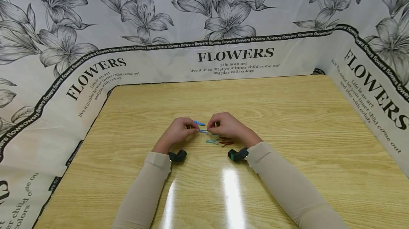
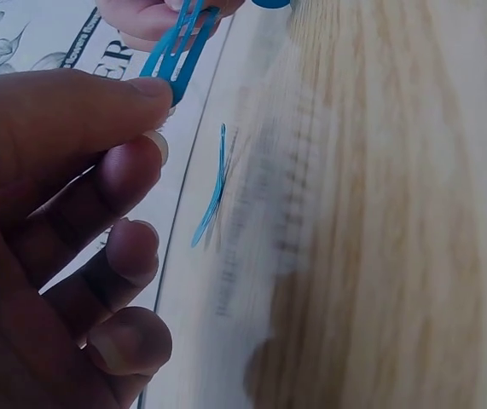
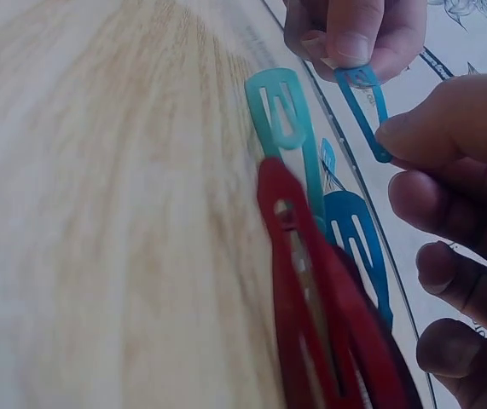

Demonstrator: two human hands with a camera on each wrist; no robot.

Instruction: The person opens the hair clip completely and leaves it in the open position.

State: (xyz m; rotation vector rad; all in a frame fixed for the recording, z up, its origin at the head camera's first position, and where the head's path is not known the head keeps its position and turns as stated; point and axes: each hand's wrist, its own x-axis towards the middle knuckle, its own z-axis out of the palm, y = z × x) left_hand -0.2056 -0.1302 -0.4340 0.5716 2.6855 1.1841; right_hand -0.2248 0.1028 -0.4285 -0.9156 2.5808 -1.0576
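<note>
Both hands hold one blue snap hair clip [image 3: 364, 115] between them, low over the table. My left hand [image 1: 179, 130] pinches its wider end between thumb and index finger. At the narrow end, the thumb and index finger of my right hand [image 1: 227, 126] grip it. Another blue clip [image 2: 220, 183] lies on the table just beyond the left fingertips. Under and beside the right hand are a further blue clip [image 3: 379, 277], a light teal clip [image 3: 257, 106] and red clips [image 3: 290, 256]. The right hand partly hides this group in the head view.
The wood-grain table [image 1: 271, 104] extends around the hands. A white floral cloth [image 1: 172, 64] rises along its back and sides. Small black devices [image 1: 178, 155] sit at both wrists, low over the tabletop.
</note>
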